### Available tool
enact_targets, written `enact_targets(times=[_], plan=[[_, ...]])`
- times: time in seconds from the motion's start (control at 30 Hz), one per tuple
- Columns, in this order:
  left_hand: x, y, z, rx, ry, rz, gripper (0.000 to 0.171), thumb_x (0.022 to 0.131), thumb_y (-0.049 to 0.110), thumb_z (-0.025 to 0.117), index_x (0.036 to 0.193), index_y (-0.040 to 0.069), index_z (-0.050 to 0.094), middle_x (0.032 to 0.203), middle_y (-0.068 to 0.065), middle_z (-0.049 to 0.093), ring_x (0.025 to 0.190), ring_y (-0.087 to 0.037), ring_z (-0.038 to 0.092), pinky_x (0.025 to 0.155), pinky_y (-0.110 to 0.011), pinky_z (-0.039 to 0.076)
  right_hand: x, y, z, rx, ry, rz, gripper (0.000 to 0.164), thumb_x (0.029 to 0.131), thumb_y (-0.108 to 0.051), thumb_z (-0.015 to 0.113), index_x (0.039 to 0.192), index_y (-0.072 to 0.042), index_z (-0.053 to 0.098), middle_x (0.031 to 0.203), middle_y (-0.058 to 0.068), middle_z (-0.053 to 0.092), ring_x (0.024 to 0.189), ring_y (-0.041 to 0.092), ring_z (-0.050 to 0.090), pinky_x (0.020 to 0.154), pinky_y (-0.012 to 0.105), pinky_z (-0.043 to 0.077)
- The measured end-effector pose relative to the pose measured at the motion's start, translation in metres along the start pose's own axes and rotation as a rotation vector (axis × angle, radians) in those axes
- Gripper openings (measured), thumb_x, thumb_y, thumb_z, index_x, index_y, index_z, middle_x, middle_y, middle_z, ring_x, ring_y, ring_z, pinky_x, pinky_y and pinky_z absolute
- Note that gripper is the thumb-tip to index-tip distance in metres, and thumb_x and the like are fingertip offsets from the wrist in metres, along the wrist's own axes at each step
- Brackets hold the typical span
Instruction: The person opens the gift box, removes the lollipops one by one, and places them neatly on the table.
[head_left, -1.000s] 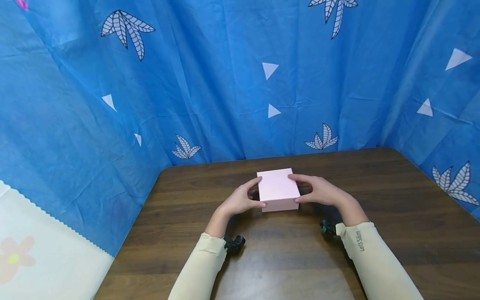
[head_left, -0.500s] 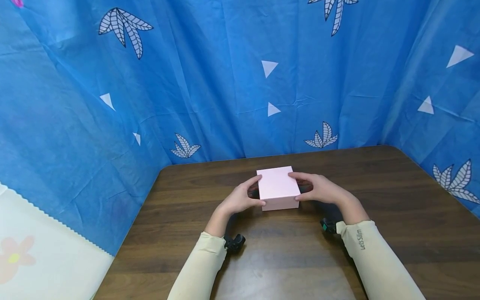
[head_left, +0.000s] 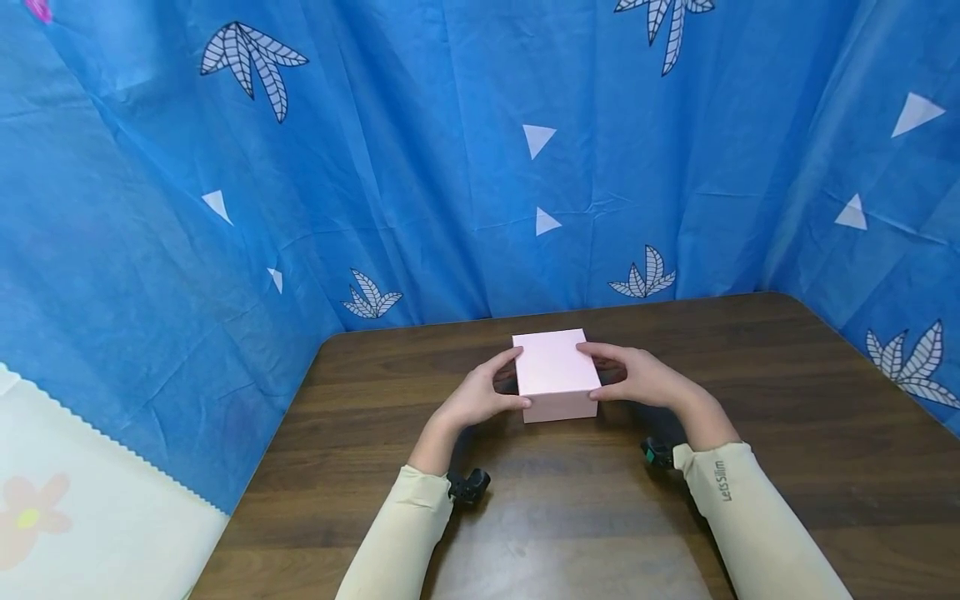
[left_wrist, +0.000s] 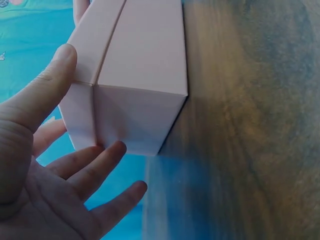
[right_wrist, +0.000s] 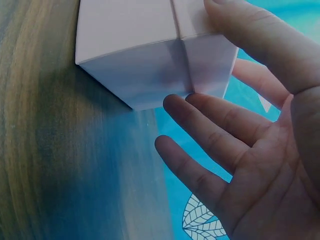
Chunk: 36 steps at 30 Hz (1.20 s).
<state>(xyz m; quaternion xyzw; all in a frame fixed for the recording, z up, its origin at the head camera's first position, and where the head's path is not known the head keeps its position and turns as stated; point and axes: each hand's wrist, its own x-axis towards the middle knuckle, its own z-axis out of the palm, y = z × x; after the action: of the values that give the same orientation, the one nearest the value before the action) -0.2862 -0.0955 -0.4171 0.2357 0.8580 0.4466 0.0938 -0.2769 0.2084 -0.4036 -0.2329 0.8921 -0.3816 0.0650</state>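
A pale pink square box [head_left: 558, 408] stands on the wooden table. Its lid [head_left: 555, 362] sits over the base, and a seam between the two runs round the sides in both wrist views. At the lid's left side, my left hand [head_left: 478, 398] grips it with the thumb [left_wrist: 62, 62] on the front face and the index finger toward the back. My right hand [head_left: 641, 383] mirrors this on the right side, its thumb [right_wrist: 235, 17] on the lid's front. The other fingers of both hands are spread beside the box walls. The box's inside is hidden.
The dark wooden table [head_left: 360, 517] reaches back to a blue curtain [head_left: 465, 167] with leaf and triangle prints. A white cloth [head_left: 97, 500] with a flower print hangs at the left. Black wrist cameras [head_left: 471, 487] sit under both forearms, close over the tabletop.
The lid has risen slightly with both hands, and more of the front face shows beneath its top edge. The base stays in place on the table.
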Motion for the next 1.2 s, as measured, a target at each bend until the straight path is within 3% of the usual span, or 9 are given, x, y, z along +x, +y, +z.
enact_targets(times=[0.53,0.77,0.9,1.03,1.2], plan=[[-0.006,0.012,-0.011,0.009,0.075,0.008,0.088,0.082,0.034,0.082,0.156,0.03,0.034,0.16,-0.001,0.041,0.144,-0.023,0.045,0.115,-0.045,0.043,-0.002,-0.016,-0.004,-0.006,0.072,-0.037,0.085,0.084,-0.029,0.08,0.156,-0.02,0.035,0.156,0.02,0.041,0.132,0.042,0.051,0.103,0.06,0.049],[-0.008,0.019,-0.018,-0.093,0.124,0.018,0.081,0.082,0.039,0.081,0.152,0.033,0.04,0.153,-0.002,0.049,0.139,-0.027,0.049,0.113,-0.055,0.043,-0.003,-0.025,-0.008,-0.042,0.125,-0.071,0.092,0.08,-0.013,0.083,0.157,-0.027,0.033,0.156,0.015,0.044,0.134,0.038,0.05,0.105,0.064,0.045],[-0.009,0.023,-0.02,-0.134,0.133,0.006,0.077,0.082,0.046,0.078,0.15,0.037,0.042,0.151,0.0,0.051,0.137,-0.028,0.05,0.11,-0.06,0.043,-0.002,-0.029,-0.01,-0.094,0.186,-0.1,0.08,0.087,-0.007,0.075,0.155,-0.027,0.038,0.154,0.015,0.047,0.127,0.037,0.057,0.1,0.059,0.051],[-0.009,0.026,-0.02,-0.155,0.131,0.01,0.072,0.085,0.047,0.074,0.149,0.037,0.043,0.15,0.0,0.053,0.136,-0.03,0.052,0.109,-0.056,0.046,-0.004,-0.034,-0.01,-0.188,0.24,-0.091,0.068,0.094,-0.012,0.068,0.154,-0.028,0.04,0.153,0.015,0.048,0.126,0.039,0.059,0.1,0.056,0.052],[-0.011,0.03,-0.02,-0.159,0.142,0.044,0.064,0.09,0.046,0.069,0.149,0.034,0.045,0.147,-0.002,0.055,0.133,-0.028,0.055,0.108,-0.051,0.048,-0.007,-0.038,-0.01,-0.316,0.306,-0.055,0.065,0.096,-0.022,0.066,0.153,-0.035,0.039,0.153,0.012,0.049,0.134,0.041,0.052,0.103,0.062,0.046]])
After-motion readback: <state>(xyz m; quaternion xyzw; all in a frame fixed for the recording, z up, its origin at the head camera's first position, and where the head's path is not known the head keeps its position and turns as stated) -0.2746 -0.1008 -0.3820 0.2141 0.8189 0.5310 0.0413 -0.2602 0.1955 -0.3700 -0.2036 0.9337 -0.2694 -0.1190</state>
